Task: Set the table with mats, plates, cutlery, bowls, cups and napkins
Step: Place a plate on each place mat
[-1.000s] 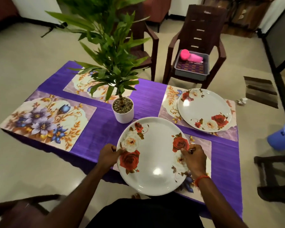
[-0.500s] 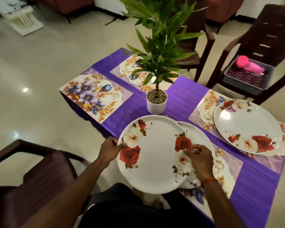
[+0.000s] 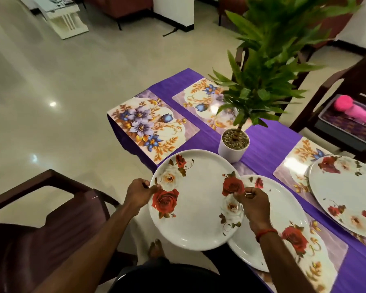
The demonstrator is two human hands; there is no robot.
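I hold a white plate with red roses [image 3: 195, 206] level in the air, partly out past the table's near edge. My left hand [image 3: 138, 193] pinches its left rim and my right hand [image 3: 253, 203] pinches its right rim. Below it to the right, a second rose plate [image 3: 283, 216] lies on the near floral mat [image 3: 323, 259]. A third plate [image 3: 347, 193] rests on the far right mat [image 3: 292, 163]. Two bare floral mats lie to the left: one [image 3: 152, 127] at the table's left end, one [image 3: 201, 98] behind the plant.
A potted plant in a white pot [image 3: 232, 146] stands mid-table on the purple cloth [image 3: 268, 140]. A brown chair [image 3: 40, 218] sits at my lower left. Another chair at the right holds a grey tray [image 3: 344, 132] with a pink object [image 3: 351, 108].
The held plate has moved left and off the second plate, which now shows fully on the near mat. My view has swung left.
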